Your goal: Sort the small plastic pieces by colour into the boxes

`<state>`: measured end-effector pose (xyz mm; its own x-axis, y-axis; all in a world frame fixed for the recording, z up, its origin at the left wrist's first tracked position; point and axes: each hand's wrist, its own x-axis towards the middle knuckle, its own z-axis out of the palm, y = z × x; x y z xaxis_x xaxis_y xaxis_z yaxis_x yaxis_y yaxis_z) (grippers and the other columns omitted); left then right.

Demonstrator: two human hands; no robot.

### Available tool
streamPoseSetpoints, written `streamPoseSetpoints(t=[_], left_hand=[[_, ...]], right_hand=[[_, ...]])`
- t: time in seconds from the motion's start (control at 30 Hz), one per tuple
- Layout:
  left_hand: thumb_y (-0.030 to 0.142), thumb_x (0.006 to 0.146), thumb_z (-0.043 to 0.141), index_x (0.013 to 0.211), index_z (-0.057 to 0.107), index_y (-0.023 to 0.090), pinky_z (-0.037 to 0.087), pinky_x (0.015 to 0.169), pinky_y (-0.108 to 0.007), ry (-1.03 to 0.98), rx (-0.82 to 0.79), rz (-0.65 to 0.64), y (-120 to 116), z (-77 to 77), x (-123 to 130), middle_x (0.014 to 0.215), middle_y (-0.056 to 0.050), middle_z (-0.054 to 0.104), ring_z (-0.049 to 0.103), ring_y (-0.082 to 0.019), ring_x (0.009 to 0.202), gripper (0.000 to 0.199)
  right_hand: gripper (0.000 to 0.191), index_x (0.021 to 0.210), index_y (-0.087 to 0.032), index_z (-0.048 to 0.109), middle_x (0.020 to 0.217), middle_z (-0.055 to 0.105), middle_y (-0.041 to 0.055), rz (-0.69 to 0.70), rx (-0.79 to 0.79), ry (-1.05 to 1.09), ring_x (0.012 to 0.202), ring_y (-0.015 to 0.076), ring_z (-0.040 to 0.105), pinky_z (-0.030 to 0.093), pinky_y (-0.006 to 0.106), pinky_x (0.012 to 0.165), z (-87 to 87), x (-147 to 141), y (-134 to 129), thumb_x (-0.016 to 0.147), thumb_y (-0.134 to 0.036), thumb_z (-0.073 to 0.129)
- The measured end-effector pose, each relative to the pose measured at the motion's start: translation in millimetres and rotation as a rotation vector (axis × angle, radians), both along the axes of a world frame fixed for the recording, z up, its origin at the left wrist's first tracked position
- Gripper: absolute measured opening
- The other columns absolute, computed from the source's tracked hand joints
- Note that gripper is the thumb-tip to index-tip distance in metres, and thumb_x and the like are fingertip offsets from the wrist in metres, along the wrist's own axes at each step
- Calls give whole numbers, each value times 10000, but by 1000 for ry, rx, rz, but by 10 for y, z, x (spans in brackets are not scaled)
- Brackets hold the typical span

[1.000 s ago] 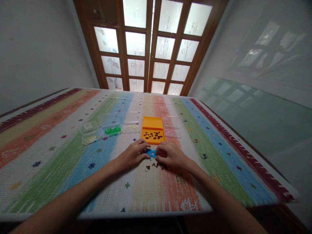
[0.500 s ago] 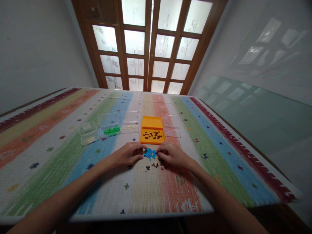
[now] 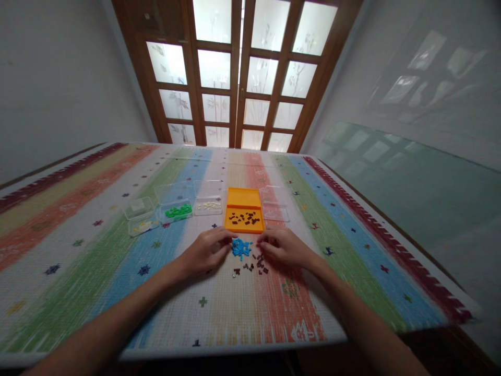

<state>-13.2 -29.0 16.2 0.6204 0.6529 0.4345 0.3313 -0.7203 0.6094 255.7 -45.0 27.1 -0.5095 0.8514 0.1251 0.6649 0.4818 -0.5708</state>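
A small heap of blue building bricks (image 3: pixel 241 248) lies on the striped tablecloth in front of me. Beside its left edge rests my left hand (image 3: pixel 210 250), thumb and forefinger apart, the forefinger's tip touching or almost touching the bricks. On the other side my right hand (image 3: pixel 282 248) hovers a little off the heap, its fingers loosely bent with a gap at the thumb; I see nothing held in it. Loose dark brown bricks (image 3: pixel 260 263) are scattered just below, nearest to the right hand. Behind the heap stands an open orange box (image 3: pixel 244 231) with several brown bricks in it.
Clear lidded boxes stand open to the left: one with green pieces (image 3: pixel 178 211), one with cream pieces (image 3: pixel 209 206), one with yellow and white pieces (image 3: pixel 143 226). Another clear box (image 3: pixel 276 218) is right of the orange one. The table's front edge (image 3: pixel 230 349) is near me.
My right hand has drawn back to the right, away from the blue heap, uncovering more brown bricks. The left hand has barely moved. The view has shifted slightly.
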Motion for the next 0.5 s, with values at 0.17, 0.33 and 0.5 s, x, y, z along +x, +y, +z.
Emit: streamPoseSetpoints(t=[0.17,0.33,0.5], left_hand=[[146,948,501,1113,649,168,527,796,-327,-15,38,1,-134,-37,2,975,-79,646,614,-163,876,223],[137,951,484,1135,637,157,536,788,-335,19,130,-3,-152,-102,18,980,-92,625,600,-172,886,239],[132,958,473,1132,632,140,530,769,-339,54,209,8,-122,-108,5,966,-97,612,583,-173,865,236]], right_hand=[[218,964,-179,747,830,668,34,97,-96,-15,683,125,571,438,246,645,40,116,-67,823,-122,591],[192,930,-184,756,847,637,38,123,-59,-25,736,130,567,440,249,676,15,95,-100,834,-123,601],[174,913,-183,754,861,642,39,105,-71,-31,736,126,567,438,248,676,-21,114,-79,851,-127,602]])
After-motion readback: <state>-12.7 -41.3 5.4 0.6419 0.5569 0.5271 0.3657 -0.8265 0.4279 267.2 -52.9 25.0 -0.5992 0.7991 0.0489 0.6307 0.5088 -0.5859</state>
